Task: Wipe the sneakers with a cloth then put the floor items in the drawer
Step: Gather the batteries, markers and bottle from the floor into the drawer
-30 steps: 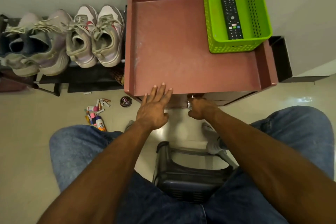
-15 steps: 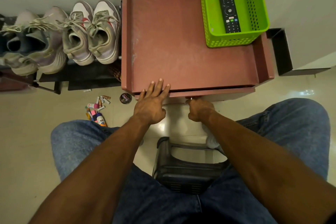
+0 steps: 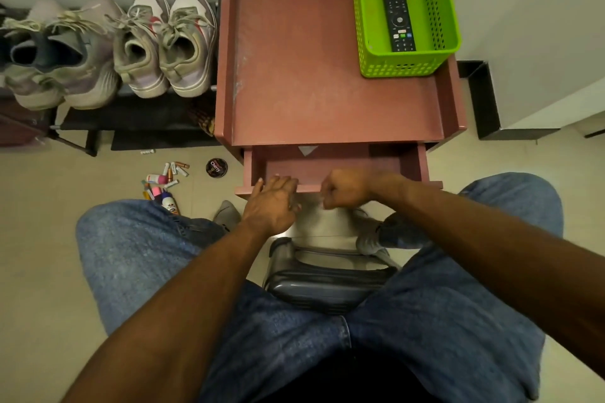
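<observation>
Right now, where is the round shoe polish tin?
In the head view the round polish tin lies on the floor left of the open drawer, just right of the scattered batteries and tubes, in front of the shoe rack.

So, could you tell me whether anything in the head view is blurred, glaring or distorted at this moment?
In the head view, the right hand at the drawer front is smeared by motion blur, and the left hand slightly too; the remote and sneakers look sharp. The wide lens bows the cabinet top edges, and a soft glare patch sits on the floor tiles below the hands.
</observation>
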